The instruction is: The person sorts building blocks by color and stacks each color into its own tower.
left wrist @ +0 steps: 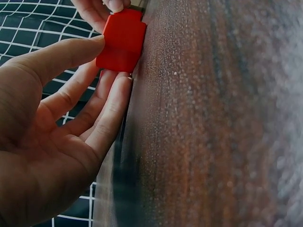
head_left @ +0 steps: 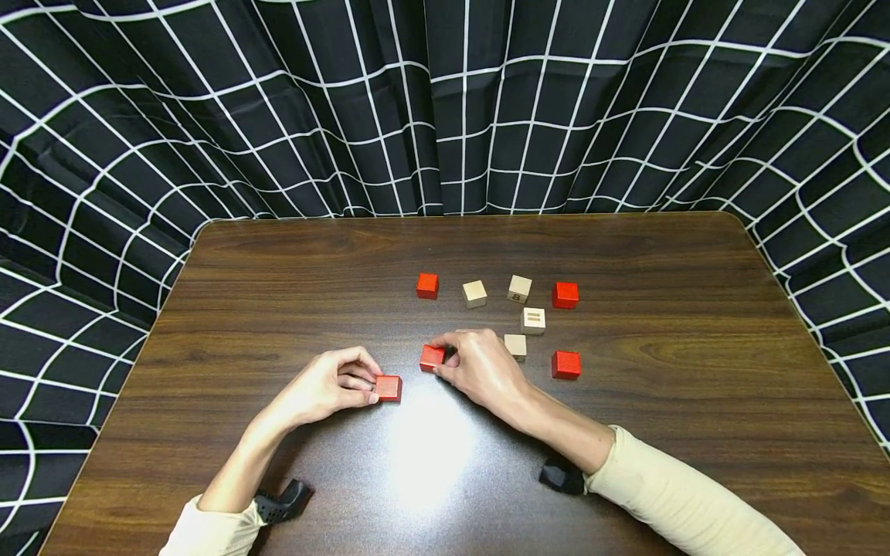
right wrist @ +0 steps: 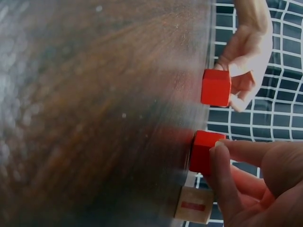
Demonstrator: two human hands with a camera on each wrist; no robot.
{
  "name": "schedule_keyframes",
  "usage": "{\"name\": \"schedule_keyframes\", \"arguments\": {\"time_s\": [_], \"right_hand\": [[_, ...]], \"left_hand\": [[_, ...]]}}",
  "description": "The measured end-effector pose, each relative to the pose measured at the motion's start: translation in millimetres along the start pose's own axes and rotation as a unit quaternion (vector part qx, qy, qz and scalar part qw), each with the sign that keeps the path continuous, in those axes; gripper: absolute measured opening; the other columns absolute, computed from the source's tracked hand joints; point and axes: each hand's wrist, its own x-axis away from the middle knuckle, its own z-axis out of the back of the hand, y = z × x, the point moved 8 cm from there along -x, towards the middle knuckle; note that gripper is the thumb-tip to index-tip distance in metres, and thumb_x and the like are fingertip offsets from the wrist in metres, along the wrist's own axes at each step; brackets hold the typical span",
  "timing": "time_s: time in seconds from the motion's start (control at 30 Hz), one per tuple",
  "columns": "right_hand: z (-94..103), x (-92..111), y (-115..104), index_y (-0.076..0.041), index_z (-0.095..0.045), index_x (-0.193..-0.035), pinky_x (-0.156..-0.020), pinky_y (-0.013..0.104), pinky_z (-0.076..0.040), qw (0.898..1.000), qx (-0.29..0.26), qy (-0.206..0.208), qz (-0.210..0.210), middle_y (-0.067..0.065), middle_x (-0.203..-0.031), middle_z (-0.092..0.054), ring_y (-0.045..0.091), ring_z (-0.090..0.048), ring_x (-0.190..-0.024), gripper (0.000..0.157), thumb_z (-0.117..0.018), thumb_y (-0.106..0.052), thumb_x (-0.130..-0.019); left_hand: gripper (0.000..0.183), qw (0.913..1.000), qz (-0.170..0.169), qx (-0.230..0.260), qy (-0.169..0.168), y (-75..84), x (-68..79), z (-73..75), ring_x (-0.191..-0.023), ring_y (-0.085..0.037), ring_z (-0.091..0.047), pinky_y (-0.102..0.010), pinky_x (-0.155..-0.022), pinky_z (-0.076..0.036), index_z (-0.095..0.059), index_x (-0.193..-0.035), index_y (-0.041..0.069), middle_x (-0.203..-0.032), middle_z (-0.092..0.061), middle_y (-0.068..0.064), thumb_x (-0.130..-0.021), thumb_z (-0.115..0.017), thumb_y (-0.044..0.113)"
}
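Observation:
Between thumb and fingertips my left hand pinches a red cube, low over the wooden table. My right hand grips a second red cube by its sides, slightly farther back and to the right. A small gap separates the two cubes in the head view. From the right wrist, the left hand's cube appears beyond the right hand's cube. In the left wrist view, the thumb and fingers hold the near red cube, and part of the right hand shows behind it.
Several plain wooden cubes stand behind and beside the right hand, one bearing two bars and one marked 8. Other red cubes sit at the back, far right and right. A gridded black curtain surrounds the table.

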Motion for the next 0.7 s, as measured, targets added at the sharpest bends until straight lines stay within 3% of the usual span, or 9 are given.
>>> {"name": "schedule_keyframes", "arguments": {"time_s": [0.43,0.7], "right_hand": [[3.9,6.4,-2.9,-0.017,-0.077,-0.106,-0.057,0.017,-0.051,0.999,-0.017,-0.019,-0.034,-0.002,-0.099,-0.075,-0.005,-0.066,-0.067,0.032,-0.087,-0.018,-0.076],[0.8,9.6,-2.8,-0.016,-0.076,-0.107,-0.060,0.016,-0.053,0.998,-0.046,-0.030,-0.038,0.001,-0.107,-0.074,-0.001,-0.069,-0.072,0.032,-0.086,-0.015,-0.077]], "left_hand": [[0.027,1.0000,-0.002,-0.004,-0.004,0.8,-1.5,0.3,-0.091,-0.022,-0.070,-0.027,-0.080,-0.058,-0.062,-0.103,-0.001,-0.099,-0.069,-0.015,-0.081,-0.078,-0.002],[0.027,1.0000,-0.005,0.001,-0.006,2.1,-0.5,0.4,-0.092,-0.023,-0.070,-0.026,-0.081,-0.058,-0.062,-0.103,-0.001,-0.101,-0.068,-0.015,-0.081,-0.078,-0.002]]}}
